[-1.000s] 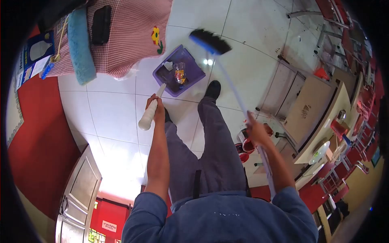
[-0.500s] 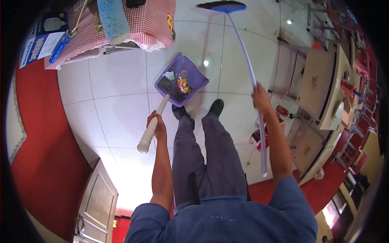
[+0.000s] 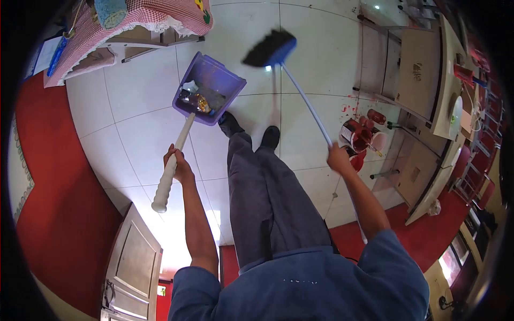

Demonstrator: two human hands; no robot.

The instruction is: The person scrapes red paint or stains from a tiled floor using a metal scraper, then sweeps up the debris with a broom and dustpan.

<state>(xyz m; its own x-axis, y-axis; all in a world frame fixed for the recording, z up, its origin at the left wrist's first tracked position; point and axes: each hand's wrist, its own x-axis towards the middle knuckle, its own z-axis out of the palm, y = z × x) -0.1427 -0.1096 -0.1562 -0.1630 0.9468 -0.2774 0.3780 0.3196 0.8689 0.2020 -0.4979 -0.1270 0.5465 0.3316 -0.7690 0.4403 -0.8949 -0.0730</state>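
My left hand (image 3: 179, 165) is wrapped round the pale handle of a purple dustpan (image 3: 219, 80), whose scoop is beside my shoes. Crumpled wrappers and grey dust (image 3: 199, 101) lie in the pan. My right hand (image 3: 340, 158) grips the long stick of a broom (image 3: 308, 101). The broom's blue head with dark bristles (image 3: 270, 48) is up and to the right of the dustpan, apart from it, with the bristles turned to the left.
Paint-stained tins (image 3: 355, 134) and a brush (image 3: 375, 151) stand on the tiled floor to the right, near red spatters. Tipped tables (image 3: 420, 69) line the right side. A table with a checked cloth (image 3: 144, 18) is at upper left, a wooden door (image 3: 131, 262) at lower left.
The broom head has come down and left, closer to the dustpan. The dustpan and my left hand have shifted left in view. Both hands keep their grip, and my legs have shifted.
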